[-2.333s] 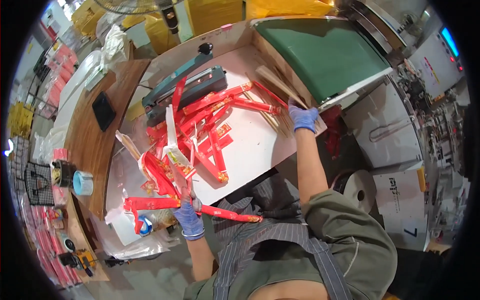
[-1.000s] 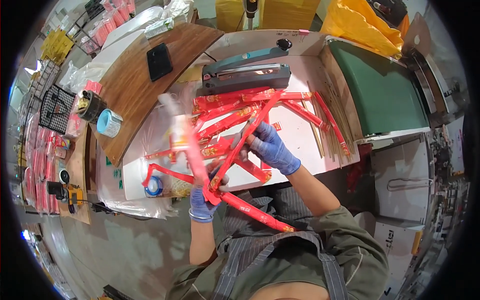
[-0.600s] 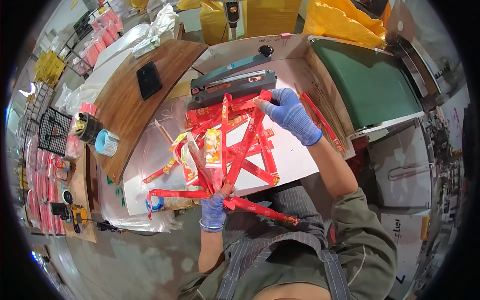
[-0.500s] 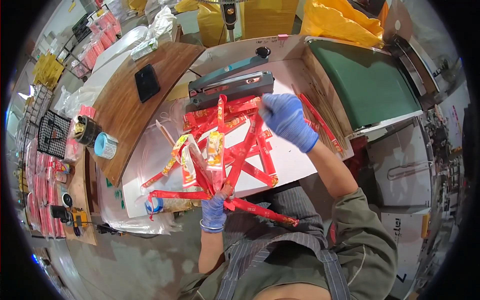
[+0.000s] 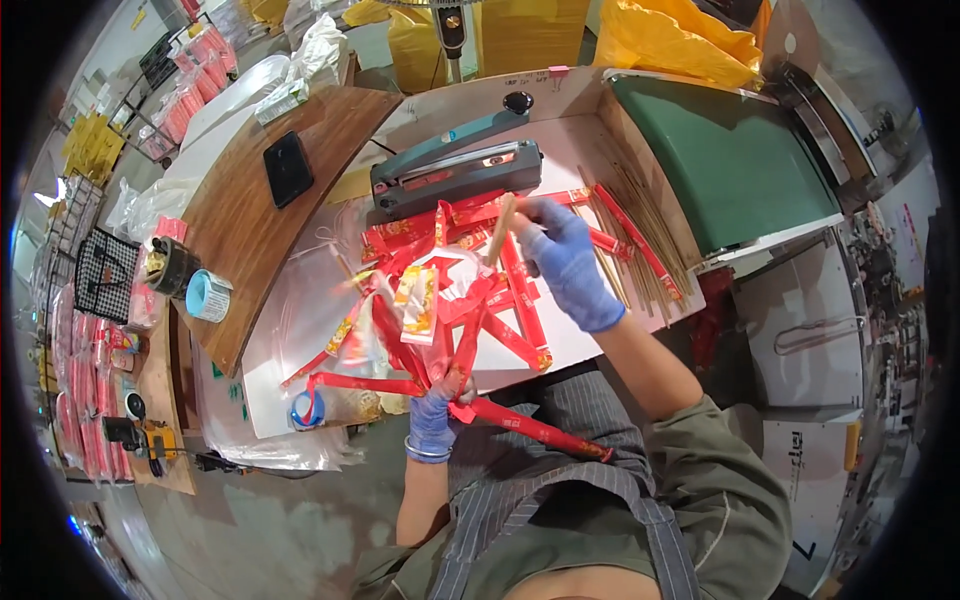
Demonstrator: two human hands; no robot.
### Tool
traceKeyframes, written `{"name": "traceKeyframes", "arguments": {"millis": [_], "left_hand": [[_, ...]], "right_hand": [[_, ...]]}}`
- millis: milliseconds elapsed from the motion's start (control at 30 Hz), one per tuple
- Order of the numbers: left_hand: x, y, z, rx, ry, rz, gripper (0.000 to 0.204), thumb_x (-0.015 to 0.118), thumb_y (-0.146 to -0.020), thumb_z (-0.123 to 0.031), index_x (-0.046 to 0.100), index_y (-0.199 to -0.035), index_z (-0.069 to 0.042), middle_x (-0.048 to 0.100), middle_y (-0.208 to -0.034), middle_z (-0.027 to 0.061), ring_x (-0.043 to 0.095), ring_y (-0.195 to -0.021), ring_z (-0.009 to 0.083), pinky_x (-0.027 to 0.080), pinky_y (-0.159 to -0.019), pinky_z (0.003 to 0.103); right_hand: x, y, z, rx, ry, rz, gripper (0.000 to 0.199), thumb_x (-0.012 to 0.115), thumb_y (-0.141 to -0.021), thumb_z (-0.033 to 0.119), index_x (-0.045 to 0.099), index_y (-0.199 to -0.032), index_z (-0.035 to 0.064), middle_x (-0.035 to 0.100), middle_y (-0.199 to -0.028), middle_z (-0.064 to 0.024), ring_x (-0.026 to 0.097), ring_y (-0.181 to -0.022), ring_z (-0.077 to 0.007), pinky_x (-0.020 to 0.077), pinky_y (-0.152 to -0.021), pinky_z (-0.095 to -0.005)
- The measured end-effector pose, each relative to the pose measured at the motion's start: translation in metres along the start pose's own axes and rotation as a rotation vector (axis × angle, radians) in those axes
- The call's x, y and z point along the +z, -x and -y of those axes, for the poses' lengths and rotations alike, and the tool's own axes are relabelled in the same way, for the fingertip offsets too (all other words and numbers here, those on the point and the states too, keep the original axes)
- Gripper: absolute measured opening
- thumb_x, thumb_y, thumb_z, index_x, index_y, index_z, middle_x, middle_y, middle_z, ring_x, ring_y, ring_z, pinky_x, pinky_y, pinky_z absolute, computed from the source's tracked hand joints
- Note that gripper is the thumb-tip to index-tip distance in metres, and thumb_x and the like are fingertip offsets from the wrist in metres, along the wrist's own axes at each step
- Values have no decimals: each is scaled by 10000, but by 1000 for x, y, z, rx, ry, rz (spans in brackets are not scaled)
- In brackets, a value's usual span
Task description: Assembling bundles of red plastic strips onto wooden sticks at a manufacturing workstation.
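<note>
My left hand [image 5: 430, 420], in a blue glove, is closed around the lower ends of several long red printed sleeves [image 5: 400, 350] that fan out above the white tabletop [image 5: 570, 345]. A yellow-and-white patterned packet [image 5: 418, 312] stands among them. My right hand [image 5: 572, 268], also gloved, has its thumb and fingers closed at a light-brown stick [image 5: 502, 228]. The stick's lower end meets a red sleeve; whether it sits inside is hidden. Beyond the bundle, more red sleeves [image 5: 400, 235] lie in front of a grey bar-type heat sealer [image 5: 455, 178].
Thin sticks [image 5: 630, 235] lie along the table's right side, beside a green panel [image 5: 725, 165]. On the left, a curved wooden board [image 5: 235, 220] bears a black phone [image 5: 288, 168] and a light-blue roll [image 5: 209, 295]. A blue tape roll [image 5: 307, 409] rests near the front-left edge.
My right hand has moved slightly right and down and its fingers have turned; the light-brown stick now shows at its fingertips. The yellow-and-white packet has tilted, while my left hand keeps its grip.
</note>
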State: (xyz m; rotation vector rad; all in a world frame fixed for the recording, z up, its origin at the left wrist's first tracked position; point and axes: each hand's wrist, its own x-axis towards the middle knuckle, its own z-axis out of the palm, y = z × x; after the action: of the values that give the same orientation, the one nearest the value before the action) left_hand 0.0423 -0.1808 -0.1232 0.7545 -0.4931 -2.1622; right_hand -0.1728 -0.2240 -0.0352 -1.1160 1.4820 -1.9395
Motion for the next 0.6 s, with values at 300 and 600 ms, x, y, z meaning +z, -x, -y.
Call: {"name": "traceKeyframes", "arguments": {"millis": [300,600], "left_hand": [[-19,1,0,-56,43,37,219,584,-762,-120,455,-931,-73,409,-624,8,375,-512,89,306,-451,196],[-32,0,-4,-89,237,138,440,565,-775,-146,380,-1166,-60,528,-871,60,342,-510,48,311,-460,174]], "right_hand": [[-58,-84,0,183,-258,-27,118,568,-778,114,588,-745,3,540,-581,-39,487,-445,-96,399,-402,-202],[-99,-117,18,251,-204,-99,121,602,-758,146,605,-744,26,541,-619,-30,496,-515,-92,429,-443,-225]]}}
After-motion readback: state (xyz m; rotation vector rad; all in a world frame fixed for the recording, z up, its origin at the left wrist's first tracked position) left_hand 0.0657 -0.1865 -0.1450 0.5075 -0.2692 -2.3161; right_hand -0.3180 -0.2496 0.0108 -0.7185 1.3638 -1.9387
